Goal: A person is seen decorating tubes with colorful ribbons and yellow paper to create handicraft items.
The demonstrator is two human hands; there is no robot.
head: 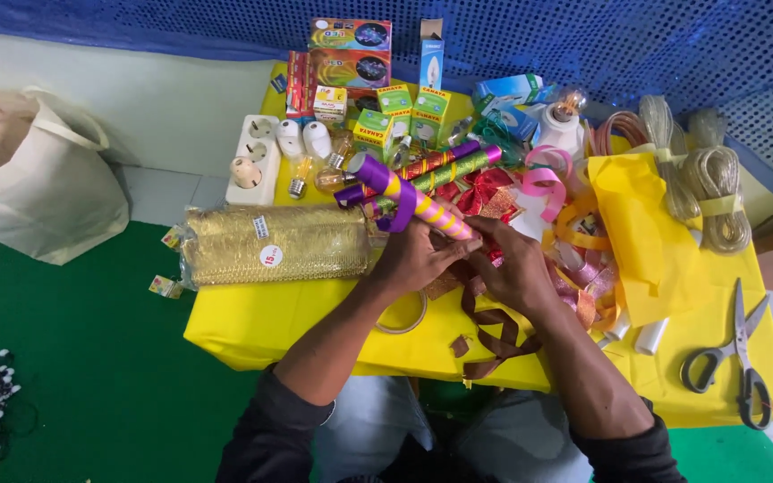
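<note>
On the yellow counter (pixel 252 326), at its middle, a tube wrapped in purple and yellow spiral stripes (pixel 409 201) is held aslant, its purple end raised toward the upper left. The lower end of the tube is gripped by the left hand (pixel 418 258), fingers closed around it. The right hand (pixel 516 268) is set just beside, its fingers curled against the same end of the tube; whether it is fully closed on the tube cannot be told. A brown ribbon (pixel 494 331) is trailed beneath the hands and over the near edge of the counter. A roll of clear tape (pixel 402 315) is lain flat under the left wrist. To the left, a gold mesh packet (pixel 275 243) is laid lengthwise, and beyond it a white socket strip (pixel 255 159) and several light bulbs (pixel 315 174) are placed. Small green and yellow boxes (pixel 409 112) are stacked at the far edge. Pink and red ribbons (pixel 516 192) are heaped right of the tube, beside a sheet of yellow paper (pixel 646 233). Coils of cord (pixel 717 192) are set at the far right, and black-handled scissors (pixel 735 362) are placed at the near right corner.
</note>
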